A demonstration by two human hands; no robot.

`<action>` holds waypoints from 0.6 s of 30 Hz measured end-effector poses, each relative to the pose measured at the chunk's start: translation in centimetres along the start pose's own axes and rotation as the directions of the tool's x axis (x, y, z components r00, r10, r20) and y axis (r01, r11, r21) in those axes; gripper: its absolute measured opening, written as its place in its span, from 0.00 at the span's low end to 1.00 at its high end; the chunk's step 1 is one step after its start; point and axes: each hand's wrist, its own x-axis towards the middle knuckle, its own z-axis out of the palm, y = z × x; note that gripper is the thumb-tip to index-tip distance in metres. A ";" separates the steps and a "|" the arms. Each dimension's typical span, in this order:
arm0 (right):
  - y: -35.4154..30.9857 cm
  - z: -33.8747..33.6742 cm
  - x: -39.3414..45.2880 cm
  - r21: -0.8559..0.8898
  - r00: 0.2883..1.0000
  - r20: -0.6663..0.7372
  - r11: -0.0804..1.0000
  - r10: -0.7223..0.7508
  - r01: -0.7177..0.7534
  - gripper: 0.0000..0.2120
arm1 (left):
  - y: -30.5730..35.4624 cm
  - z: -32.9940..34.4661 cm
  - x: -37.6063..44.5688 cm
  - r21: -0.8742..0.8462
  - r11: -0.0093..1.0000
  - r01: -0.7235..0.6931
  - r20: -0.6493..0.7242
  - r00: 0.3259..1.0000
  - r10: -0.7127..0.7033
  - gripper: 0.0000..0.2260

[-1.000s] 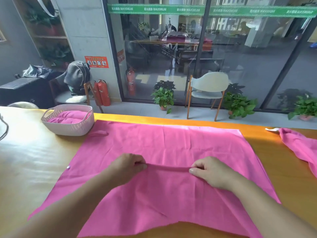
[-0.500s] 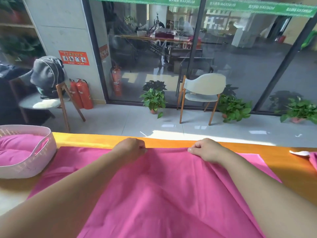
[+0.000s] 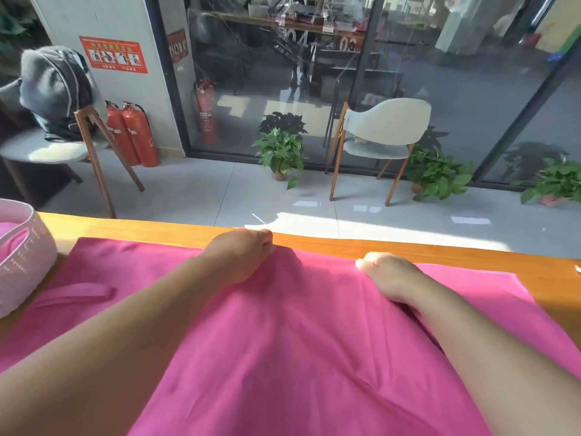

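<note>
A large pink cloth (image 3: 283, 341) lies spread over the yellow wooden table (image 3: 408, 250). My left hand (image 3: 242, 256) pinches the cloth's folded edge near the table's far side, its fingers curled round the fabric. About a hand's width to the right, my right hand (image 3: 383, 272) grips the same edge. The doubled cloth runs from my hands back toward me, and both forearms lie over it. A single layer shows to the left and right of the fold.
A pale woven basket (image 3: 22, 265) holding pink cloth stands at the left edge of the table. Beyond the table are a floor, a white chair (image 3: 383, 136), potted plants (image 3: 279, 152), red fire extinguishers (image 3: 135, 133) and a glass wall.
Both hands have carried the pinched fold of cloth away from me, from the middle of the cloth to its far edge. The camera has tilted forward with them.
</note>
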 end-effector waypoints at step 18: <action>0.8 1.2 1.2 -0.006 0.948 -0.240 0.976 0.208 -0.216 0.22 | -0.3 2.6 -0.7 0.096 0.995 -0.008 -0.139 0.990 0.021 0.14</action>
